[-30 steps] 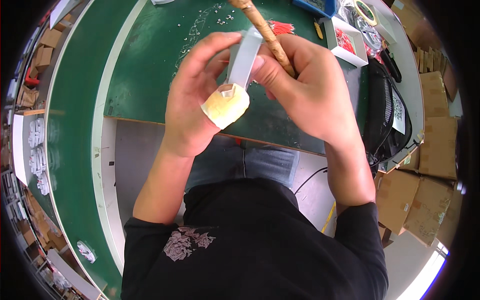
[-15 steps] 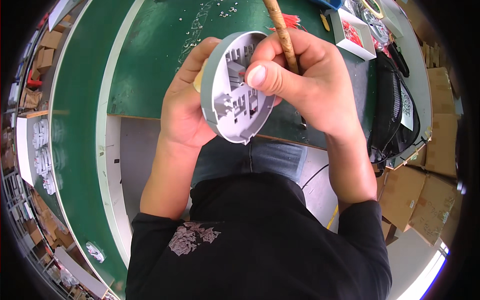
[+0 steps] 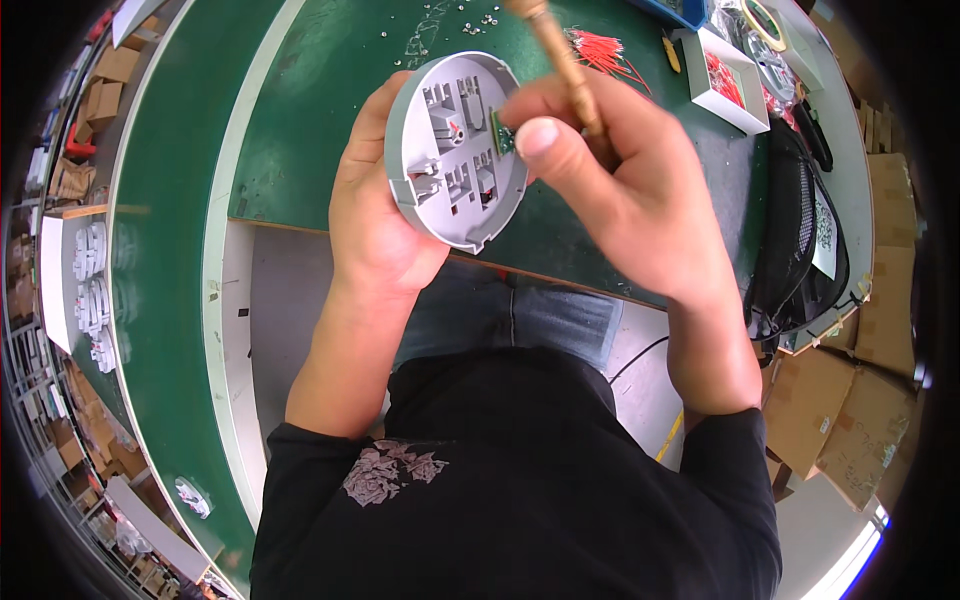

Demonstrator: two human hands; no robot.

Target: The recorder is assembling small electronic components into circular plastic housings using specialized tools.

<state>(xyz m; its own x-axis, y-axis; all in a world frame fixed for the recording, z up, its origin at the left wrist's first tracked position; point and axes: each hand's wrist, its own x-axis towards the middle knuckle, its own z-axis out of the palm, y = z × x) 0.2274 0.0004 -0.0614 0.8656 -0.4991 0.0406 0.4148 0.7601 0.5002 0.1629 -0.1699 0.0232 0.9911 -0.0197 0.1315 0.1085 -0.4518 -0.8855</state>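
My left hand (image 3: 375, 215) is wrapped round the back and edge of a round, shallow grey plastic housing (image 3: 470, 205), tilted so its inside faces up and right. Moulded slots, posts and a small round part with a red spot show inside it. My right hand (image 3: 625, 175) grips a brown, wood-like tool handle (image 3: 562, 62) between its fingers; the tool's lower end is hidden. Beside the housing's right inner wall, a small green circuit board (image 3: 502, 134) shows at my right thumb and forefinger tips. Whether it is pinched or only touched, I cannot tell.
On the green bench (image 3: 290, 130) lie red wires (image 3: 600, 48), several small metal parts (image 3: 478, 22) and a yellow tool (image 3: 671, 53). At right stand a white box of red pieces (image 3: 728, 85) and a black bag (image 3: 790, 220). Cardboard boxes (image 3: 840, 420) are stacked lower right.
My right thumb and forefinger have drawn back from the housing's inside towards its right edge, uncovering the round part. The green board has come into sight. The housing has shifted slightly up and left.
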